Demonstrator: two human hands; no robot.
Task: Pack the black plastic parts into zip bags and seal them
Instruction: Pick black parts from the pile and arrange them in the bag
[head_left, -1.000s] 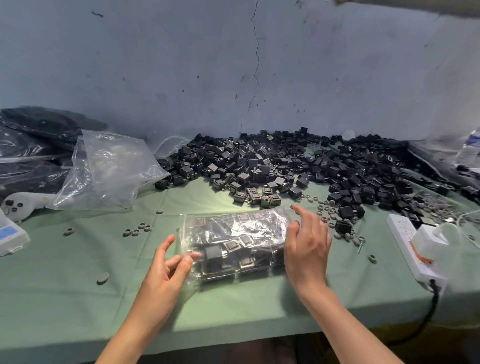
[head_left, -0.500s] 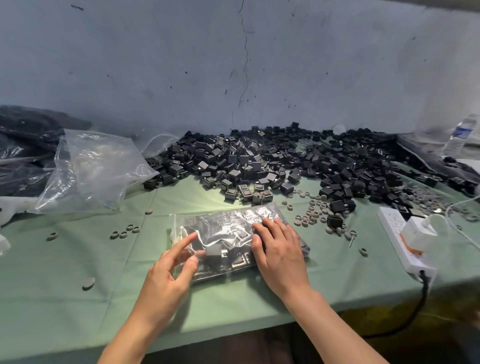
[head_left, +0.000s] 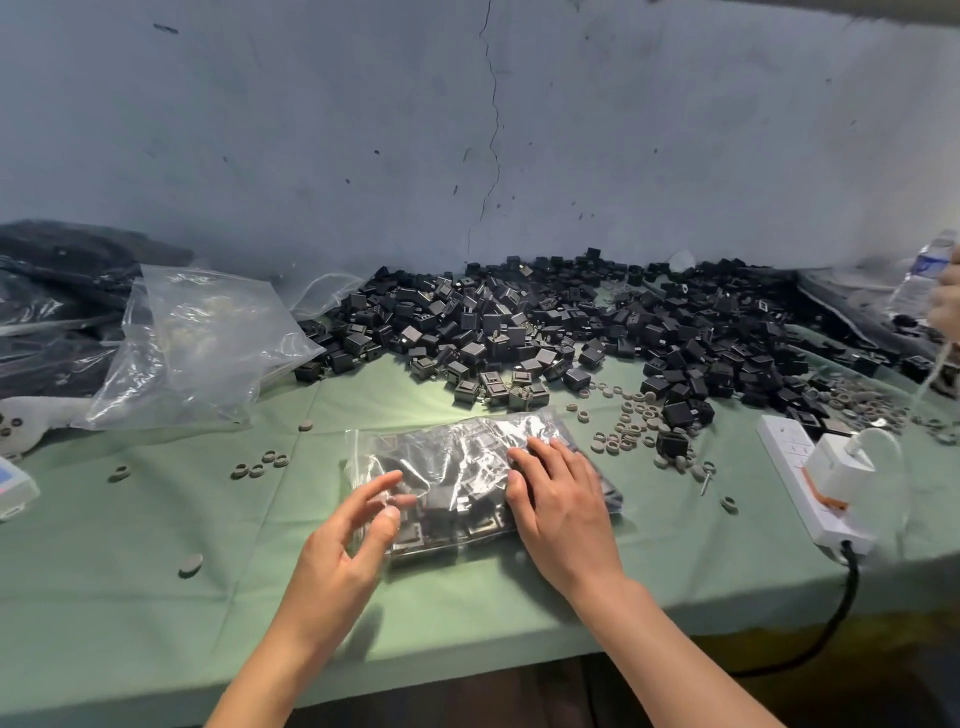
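A clear zip bag (head_left: 452, 467) filled with black plastic parts lies flat on the green table in front of me. My right hand (head_left: 558, 506) lies palm down on the bag's right half, fingers straight and pressing it. My left hand (head_left: 348, 545) is at the bag's left end with loosely spread fingers, fingertips touching the plastic. A large pile of loose black plastic parts (head_left: 545, 322) covers the back of the table along the wall.
Empty clear bags (head_left: 197, 338) lie at the back left beside dark filled bags (head_left: 52, 312). Small grey rings (head_left: 631, 423) are scattered right of the bag. A white power strip (head_left: 810, 483) with plug lies right. Another person's hand (head_left: 946, 301) holds a water bottle (head_left: 919, 275) far right.
My right hand has moved from the bag's right edge onto its top and presses it flat. My left hand has stayed at the left end.
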